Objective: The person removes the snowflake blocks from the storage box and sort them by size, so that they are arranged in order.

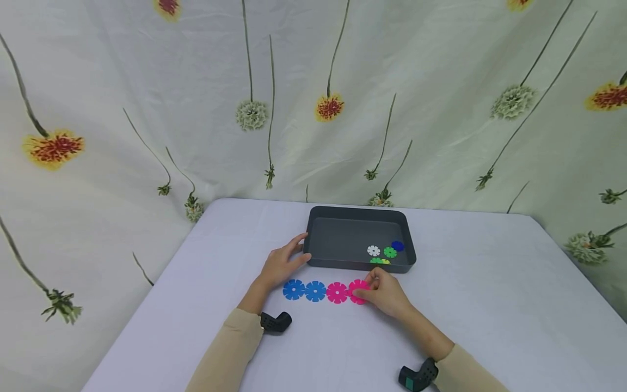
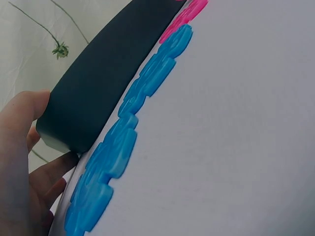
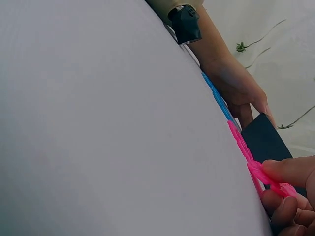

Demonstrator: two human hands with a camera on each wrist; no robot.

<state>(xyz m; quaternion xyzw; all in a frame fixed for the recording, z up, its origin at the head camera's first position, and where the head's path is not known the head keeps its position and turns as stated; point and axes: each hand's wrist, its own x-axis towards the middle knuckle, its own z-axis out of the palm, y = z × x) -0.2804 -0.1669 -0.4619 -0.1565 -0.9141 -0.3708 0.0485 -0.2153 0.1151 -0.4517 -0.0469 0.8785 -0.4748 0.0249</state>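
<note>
My left hand [image 1: 281,265] holds the near left corner of a dark grey tray [image 1: 362,265], thumb at the front wall and fingers along the left side. A pink flower-shaped disc [image 1: 359,298] with a notched rim is pinched between the thumb and fingers of my right hand [image 1: 389,294]. In the right wrist view the held pink disc [image 3: 263,173] tilts up off the table, with more pink just below it. Left of it a flat row runs along the tray's front: a pink disc [image 1: 337,293], a blue disc [image 1: 315,291] and another blue disc [image 1: 294,289].
Inside the tray, toward its right end, lie a white disc [image 1: 374,251], a green disc [image 1: 389,252], a dark blue disc [image 1: 398,246] and, partly hidden by the front wall, a yellow disc [image 1: 385,261] beside more green. A white cloth covers the table [image 1: 490,283]. Behind hangs a flowered curtain [image 1: 441,81].
</note>
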